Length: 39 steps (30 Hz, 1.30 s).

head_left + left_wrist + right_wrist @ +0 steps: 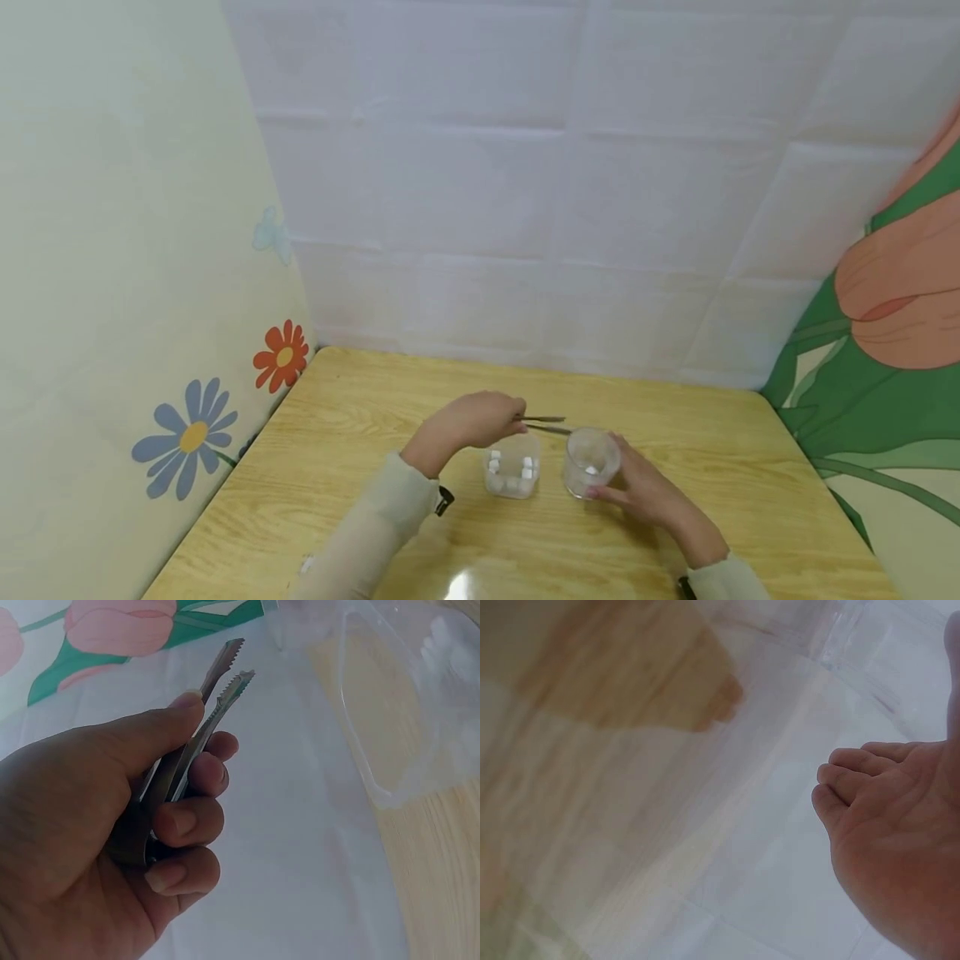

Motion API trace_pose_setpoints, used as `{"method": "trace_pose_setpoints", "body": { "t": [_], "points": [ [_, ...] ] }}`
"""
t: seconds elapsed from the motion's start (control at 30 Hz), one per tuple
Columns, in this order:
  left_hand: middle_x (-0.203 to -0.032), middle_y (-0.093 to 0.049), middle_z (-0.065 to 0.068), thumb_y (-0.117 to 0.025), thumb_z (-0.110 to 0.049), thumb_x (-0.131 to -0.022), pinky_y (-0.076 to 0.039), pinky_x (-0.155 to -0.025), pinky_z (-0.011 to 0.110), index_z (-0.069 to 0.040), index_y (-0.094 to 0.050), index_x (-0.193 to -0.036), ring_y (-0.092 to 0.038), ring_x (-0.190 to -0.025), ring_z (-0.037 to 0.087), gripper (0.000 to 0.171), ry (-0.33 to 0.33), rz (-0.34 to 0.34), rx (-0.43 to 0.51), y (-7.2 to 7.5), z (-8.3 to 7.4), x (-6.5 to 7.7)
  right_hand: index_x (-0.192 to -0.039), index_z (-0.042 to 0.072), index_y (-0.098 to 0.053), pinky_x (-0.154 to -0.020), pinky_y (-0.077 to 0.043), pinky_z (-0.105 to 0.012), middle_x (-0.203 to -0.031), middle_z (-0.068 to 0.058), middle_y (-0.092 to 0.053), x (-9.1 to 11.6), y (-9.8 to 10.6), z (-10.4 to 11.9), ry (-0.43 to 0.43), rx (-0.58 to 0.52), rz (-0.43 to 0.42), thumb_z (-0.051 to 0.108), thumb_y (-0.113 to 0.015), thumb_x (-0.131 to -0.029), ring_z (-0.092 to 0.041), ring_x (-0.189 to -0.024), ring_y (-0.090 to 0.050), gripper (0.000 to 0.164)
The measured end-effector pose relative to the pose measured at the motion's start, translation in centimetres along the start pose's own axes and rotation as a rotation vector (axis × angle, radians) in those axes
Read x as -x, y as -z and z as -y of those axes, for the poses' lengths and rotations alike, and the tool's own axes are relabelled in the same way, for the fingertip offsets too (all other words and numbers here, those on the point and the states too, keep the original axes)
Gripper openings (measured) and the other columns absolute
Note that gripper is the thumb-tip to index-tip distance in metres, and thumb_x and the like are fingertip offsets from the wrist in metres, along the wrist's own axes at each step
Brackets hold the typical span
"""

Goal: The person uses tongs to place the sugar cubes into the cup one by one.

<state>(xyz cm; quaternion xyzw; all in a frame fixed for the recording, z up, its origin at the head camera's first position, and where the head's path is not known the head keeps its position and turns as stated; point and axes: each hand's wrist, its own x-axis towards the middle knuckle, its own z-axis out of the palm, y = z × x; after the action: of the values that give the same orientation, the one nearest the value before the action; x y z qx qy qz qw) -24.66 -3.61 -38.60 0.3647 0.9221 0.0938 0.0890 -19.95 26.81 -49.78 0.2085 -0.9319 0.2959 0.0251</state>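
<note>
My left hand (480,418) grips small metal tongs (217,701) with serrated tips, above the far edge of a clear plastic container (512,492). The tips stand apart with nothing between them and point toward a clear cup (577,479). Several small white cubes (527,468) lie in the container. Inside the cup sits a white piece (592,470). My right hand (645,487) holds the cup from its right side, thumb at the front and fingers partly hidden behind it. The right wrist view shows the palm (900,832) beside the clear wall.
Both vessels stand side by side on a wood-grain table (360,500). A small white item (307,563) lies by the left sleeve. A white cloth wall (480,208) rises behind the table, with flower-patterned cloths on both sides.
</note>
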Motion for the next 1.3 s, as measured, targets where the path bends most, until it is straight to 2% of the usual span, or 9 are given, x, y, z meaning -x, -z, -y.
{"method": "trace_pose_setpoints", "body": {
  "t": [0.23, 0.53, 0.73, 0.87, 1.3],
  "points": [
    [-0.075, -0.054, -0.009, -0.054, -0.032, -0.106, -0.04, -0.062, 0.026, -0.017, -0.059, -0.095, -0.045, -0.063, 0.006, 0.019, 0.015, -0.006, 0.025, 0.1, 1.6, 1.7, -0.151, -0.007, -0.032, -0.109, -0.026, -0.07, -0.151, -0.037, -0.036, 0.1, 0.2, 0.1, -0.029, 0.004, 0.019, 0.048, -0.078, -0.085, -0.057, -0.141, -0.03, 0.098],
    [-0.069, -0.049, -0.005, -0.057, -0.027, -0.105, -0.035, -0.059, 0.024, -0.017, -0.057, -0.086, -0.038, -0.058, 0.006, 0.022, 0.0, 0.015, 0.062, 0.1, 2.3, 2.9, -0.152, -0.008, -0.031, -0.11, -0.027, -0.069, -0.152, -0.037, -0.035, 0.0, 0.3, 0.3, -0.046, 0.004, 0.033, 0.049, -0.077, -0.086, -0.057, -0.142, -0.029, 0.099],
    [-0.065, -0.046, -0.006, -0.06, -0.027, -0.103, -0.033, -0.056, 0.023, -0.017, -0.057, -0.082, -0.036, -0.056, 0.006, 0.024, -0.002, 0.026, 0.06, -0.3, 2.8, 3.3, -0.151, -0.008, -0.031, -0.11, -0.027, -0.069, -0.152, -0.037, -0.034, 0.0, 0.4, 0.3, -0.042, 0.014, 0.031, 0.049, -0.077, -0.086, -0.057, -0.142, -0.029, 0.097],
    [-0.066, -0.05, -0.007, -0.061, -0.028, -0.103, -0.035, -0.055, 0.023, -0.018, -0.059, -0.082, -0.038, -0.056, 0.005, 0.023, 0.015, 0.039, 0.065, -0.6, 2.9, 3.3, -0.151, -0.009, -0.032, -0.109, -0.027, -0.07, -0.152, -0.038, -0.035, 0.1, 0.3, 0.4, -0.035, 0.01, 0.026, 0.047, -0.077, -0.086, -0.057, -0.141, -0.029, 0.096],
    [-0.07, -0.057, -0.008, -0.064, -0.027, -0.101, -0.041, -0.056, 0.024, -0.017, -0.064, -0.085, -0.047, -0.058, 0.006, 0.019, 0.072, 0.081, 0.045, -1.0, 2.0, 3.2, -0.152, -0.005, -0.035, -0.109, -0.026, -0.071, -0.153, -0.035, -0.035, 0.1, 0.2, 0.4, -0.008, -0.002, 0.027, 0.047, -0.077, -0.086, -0.058, -0.142, -0.027, 0.094]
  ]
}}
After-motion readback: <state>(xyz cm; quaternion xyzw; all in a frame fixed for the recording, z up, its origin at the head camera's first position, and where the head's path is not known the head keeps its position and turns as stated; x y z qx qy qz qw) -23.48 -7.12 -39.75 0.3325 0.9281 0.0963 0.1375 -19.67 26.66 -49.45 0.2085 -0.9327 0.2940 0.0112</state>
